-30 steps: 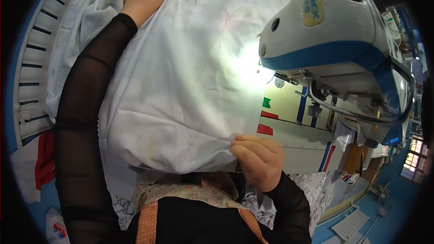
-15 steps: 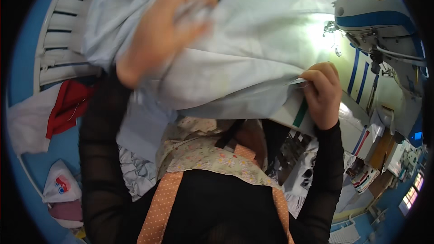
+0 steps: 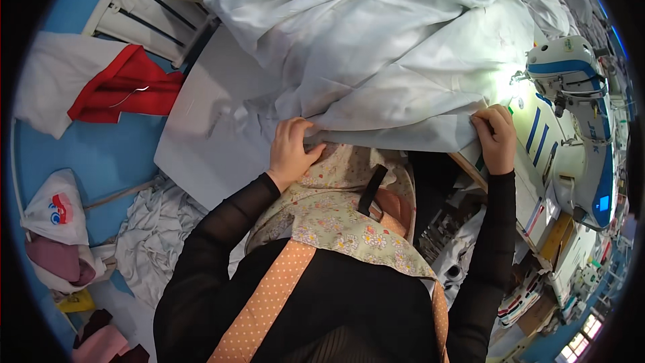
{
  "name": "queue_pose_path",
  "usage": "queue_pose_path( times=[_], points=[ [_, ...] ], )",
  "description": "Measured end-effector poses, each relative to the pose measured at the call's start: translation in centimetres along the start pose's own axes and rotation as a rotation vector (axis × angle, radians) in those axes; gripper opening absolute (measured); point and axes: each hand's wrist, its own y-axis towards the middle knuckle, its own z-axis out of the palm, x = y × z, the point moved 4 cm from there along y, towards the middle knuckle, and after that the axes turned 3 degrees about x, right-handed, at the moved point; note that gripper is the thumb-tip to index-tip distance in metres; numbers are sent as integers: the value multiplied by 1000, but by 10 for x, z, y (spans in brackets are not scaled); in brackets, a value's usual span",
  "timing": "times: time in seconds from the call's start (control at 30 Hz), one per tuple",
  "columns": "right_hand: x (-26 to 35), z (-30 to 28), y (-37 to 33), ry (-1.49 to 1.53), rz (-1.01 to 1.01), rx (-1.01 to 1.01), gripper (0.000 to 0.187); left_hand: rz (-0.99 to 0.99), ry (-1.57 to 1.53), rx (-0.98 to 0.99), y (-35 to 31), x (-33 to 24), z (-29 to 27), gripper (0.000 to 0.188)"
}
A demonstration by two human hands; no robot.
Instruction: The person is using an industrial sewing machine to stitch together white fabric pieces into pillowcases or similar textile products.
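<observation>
A large pale, bluish-white cloth lies in loose folds over the table, its near edge drawn out in a band above my lap. My left hand grips that edge at the band's left end, fingers bent over it and thumb toward the lap. At the right end, close to the sewing machine, my right hand pinches the same edge between thumb and fingers. Between both hands the edge runs nearly straight. The machine's lamp lights the cloth just beyond my right hand; the needle area is too small to make out.
A light table top extends to the left. Red-and-white fabric hangs at the far left, above a white bag. Crumpled white cloth lies low beside the table. A floral apron covers my lap.
My left hand has come down from over the cloth to its near edge and closed there. My right hand still holds the edge near the machine. The view has shifted, showing more table.
</observation>
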Motion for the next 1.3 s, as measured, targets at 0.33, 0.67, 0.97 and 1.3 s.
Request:
queue_pose_path(
  times=[0.33,0.67,0.97,1.3],
  points=[
    [-6,7,-7,-54,3,-37,5,-133,-113,102,-19,84,40,15],
    [35,8,23,54,2,175,19,230,99,-243,-31,8,-212,28],
    [193,43,3,186,-452,133,28,648,6,-1,-64,-65,-237,33],
    [235,42,-10,128,-519,240,30,714,-108,77,-80,-71,-224,36]
  ],
)
